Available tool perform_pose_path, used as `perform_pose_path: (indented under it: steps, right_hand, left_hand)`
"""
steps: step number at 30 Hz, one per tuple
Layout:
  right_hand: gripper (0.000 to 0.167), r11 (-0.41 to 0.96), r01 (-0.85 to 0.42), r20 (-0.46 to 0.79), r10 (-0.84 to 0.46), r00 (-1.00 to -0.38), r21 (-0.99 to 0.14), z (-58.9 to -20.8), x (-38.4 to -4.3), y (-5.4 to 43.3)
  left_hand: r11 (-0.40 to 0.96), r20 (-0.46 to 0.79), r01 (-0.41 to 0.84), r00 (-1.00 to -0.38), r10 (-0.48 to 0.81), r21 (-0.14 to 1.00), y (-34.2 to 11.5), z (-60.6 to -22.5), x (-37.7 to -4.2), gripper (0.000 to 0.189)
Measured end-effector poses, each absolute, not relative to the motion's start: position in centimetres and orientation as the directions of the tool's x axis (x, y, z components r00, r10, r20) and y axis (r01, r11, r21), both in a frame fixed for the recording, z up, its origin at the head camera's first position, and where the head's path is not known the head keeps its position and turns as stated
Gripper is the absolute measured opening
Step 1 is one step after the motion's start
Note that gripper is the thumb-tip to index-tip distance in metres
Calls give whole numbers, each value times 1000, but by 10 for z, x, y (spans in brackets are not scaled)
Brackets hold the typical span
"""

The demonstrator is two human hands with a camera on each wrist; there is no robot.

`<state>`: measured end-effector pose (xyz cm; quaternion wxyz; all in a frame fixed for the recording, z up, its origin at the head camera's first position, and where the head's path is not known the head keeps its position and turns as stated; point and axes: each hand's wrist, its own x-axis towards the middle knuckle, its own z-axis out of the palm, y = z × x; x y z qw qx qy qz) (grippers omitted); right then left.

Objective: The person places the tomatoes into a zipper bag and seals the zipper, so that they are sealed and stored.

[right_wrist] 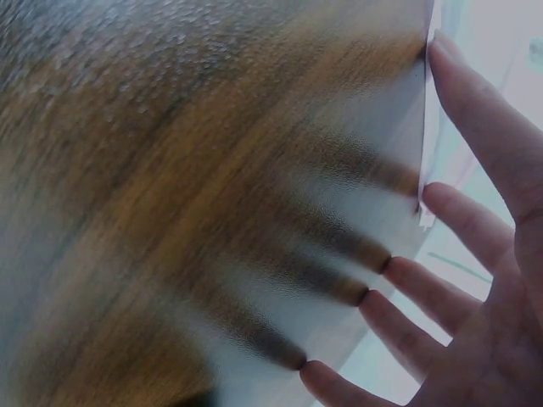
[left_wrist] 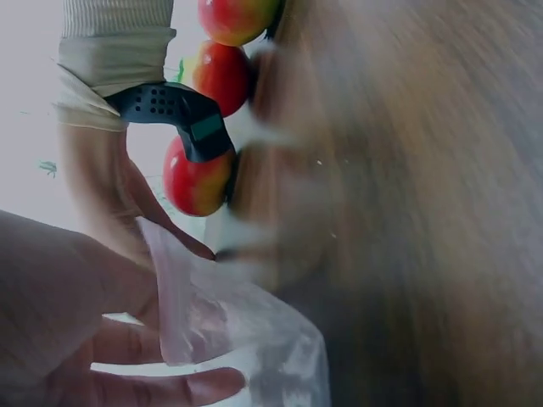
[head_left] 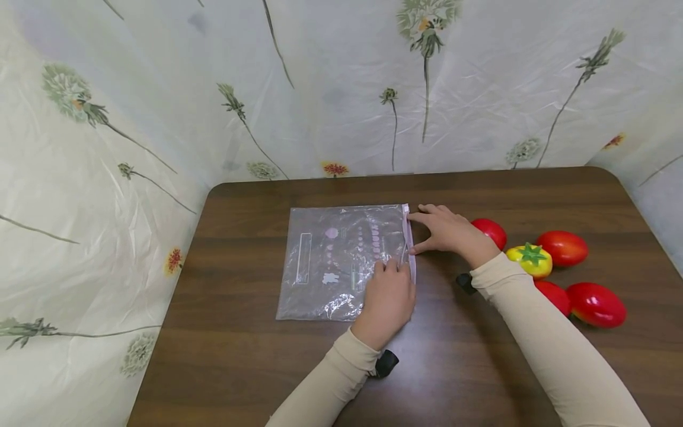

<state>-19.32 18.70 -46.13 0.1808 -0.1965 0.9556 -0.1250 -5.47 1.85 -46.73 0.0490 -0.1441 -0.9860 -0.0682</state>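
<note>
A clear zip bag (head_left: 315,255) with pink print lies flat on the brown table, its pinkish zip edge (head_left: 409,237) toward the right. My left hand (head_left: 388,302) grips the bag near the lower part of that edge. In the left wrist view, the pinkish strip (left_wrist: 174,314) stands raised beside the left fingers (left_wrist: 204,386), partly covering the hand. Higher up, my right hand (head_left: 448,234) touches the zip edge with thumb and index fingertip spread apart along it. Its fingers (right_wrist: 475,229) are straight in the right wrist view, the other fingertips resting on the table.
To the right, close to the right forearm, lie several glossy red fruits (head_left: 596,304) and a yellow one with a green star-shaped top (head_left: 530,260). Part of this group is hidden behind the right arm. A flower-patterned sheet (head_left: 341,89) hangs behind the table (head_left: 240,356).
</note>
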Motion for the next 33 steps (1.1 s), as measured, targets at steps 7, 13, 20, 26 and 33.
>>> perform_pose_path:
  steps: [7, 13, 20, 26, 33]
  right_hand:
    - [94, 897, -320, -307, -411, -859, -306, -464, -193, 187]
    - [95, 896, -315, -306, -409, -860, -312, -464, -192, 187]
    - [94, 898, -320, -304, -409, -860, -304, -461, -193, 187]
    - [94, 895, -320, -296, -410, -862, -309, -460, -192, 186]
    - [95, 893, -312, -297, -409, -863, -323, -461, -191, 187]
  left_hand:
    - [962, 92, 229, -972, 217, 148, 18, -473, -56, 29]
    - [964, 82, 220, -974, 209, 149, 21, -478, -50, 33]
    - [943, 201, 276, -950, 239, 184, 16, -477, -39, 39]
    - [925, 191, 280, -953, 236, 257, 15, -479, -38, 56]
    - [901, 186, 246, -964, 189, 356, 12, -485, -35, 71]
